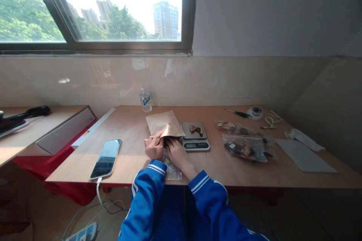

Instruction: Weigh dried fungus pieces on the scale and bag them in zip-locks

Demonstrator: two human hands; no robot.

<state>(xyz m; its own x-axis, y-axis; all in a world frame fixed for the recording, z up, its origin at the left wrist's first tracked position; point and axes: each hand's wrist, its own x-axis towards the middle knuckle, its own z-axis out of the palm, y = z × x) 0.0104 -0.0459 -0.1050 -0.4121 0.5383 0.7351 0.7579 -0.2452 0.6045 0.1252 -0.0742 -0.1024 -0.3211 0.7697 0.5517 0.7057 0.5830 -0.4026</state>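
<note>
A brown paper bag [165,122] lies tilted on the table, its mouth facing me. My left hand [154,147] is closed on the bag's left edge at the mouth. At the dark opening is my right hand [177,153], its fingertips hidden inside or behind the rim. Beneath my wrists a clear plastic bag [172,173] lies at the table's front edge. Just right of the paper bag, a kitchen scale [195,145] carries dark-edged brown pieces [196,130] that look like dried mushroom slices. Its display is too small to read.
Clear zip bags [246,147] with brown dried pieces lie to the right, before a screwdriver [240,113] and a white dome camera [255,112]. A white sheet [305,155] sits far right. Leftward is a phone [106,159] on a cable; a clear bottle [146,101] stands at the back.
</note>
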